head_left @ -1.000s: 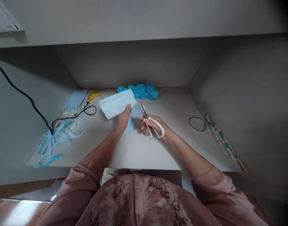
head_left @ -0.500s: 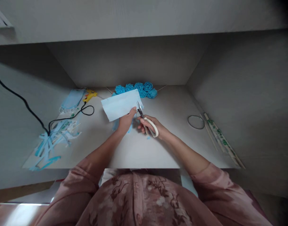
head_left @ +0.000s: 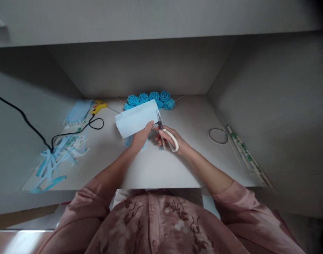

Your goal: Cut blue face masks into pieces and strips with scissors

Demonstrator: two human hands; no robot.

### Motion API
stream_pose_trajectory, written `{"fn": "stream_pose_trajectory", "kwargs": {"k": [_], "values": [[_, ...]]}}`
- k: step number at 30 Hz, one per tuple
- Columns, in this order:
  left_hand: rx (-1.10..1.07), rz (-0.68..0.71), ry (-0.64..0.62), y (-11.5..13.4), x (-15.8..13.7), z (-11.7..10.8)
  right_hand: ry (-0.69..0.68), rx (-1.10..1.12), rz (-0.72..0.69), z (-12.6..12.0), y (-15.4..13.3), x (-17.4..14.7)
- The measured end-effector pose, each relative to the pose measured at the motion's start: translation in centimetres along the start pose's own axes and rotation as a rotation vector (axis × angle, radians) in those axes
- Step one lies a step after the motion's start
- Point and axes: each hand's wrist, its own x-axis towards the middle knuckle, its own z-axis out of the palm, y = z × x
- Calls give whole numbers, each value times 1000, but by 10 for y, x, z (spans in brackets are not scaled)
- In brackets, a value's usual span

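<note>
Scissors [head_left: 165, 131] reached the blue sheet [head_left: 136, 118] (seemingly cutting).

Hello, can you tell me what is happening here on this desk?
A person sits at a desk and holds a pale blue sheet in the left hand. The right hand holds white-handled scissors, with the blades at the sheet's right edge. Behind the sheet lies a row of blue rolled roses. To the left are a yellow glue gun with a black cord, and a pile of blue and white strips.
</note>
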Motion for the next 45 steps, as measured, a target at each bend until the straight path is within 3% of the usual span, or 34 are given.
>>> {"fn": "stream_pose_trajectory", "kwargs": {"k": [5,12,22,45], "values": [[10,19,-80,5,-2,-1,-1,9,-4,-1,3,1],[-3,-84,-56,1,-2,0,2,-10,-31,-1,0,0],[-24,38,-67,-2,1,-1,20,-41,-42,-2,1,0],[-143,-13,-127,-8,6,-3,60,10,-42,-1,3,-2]]}}
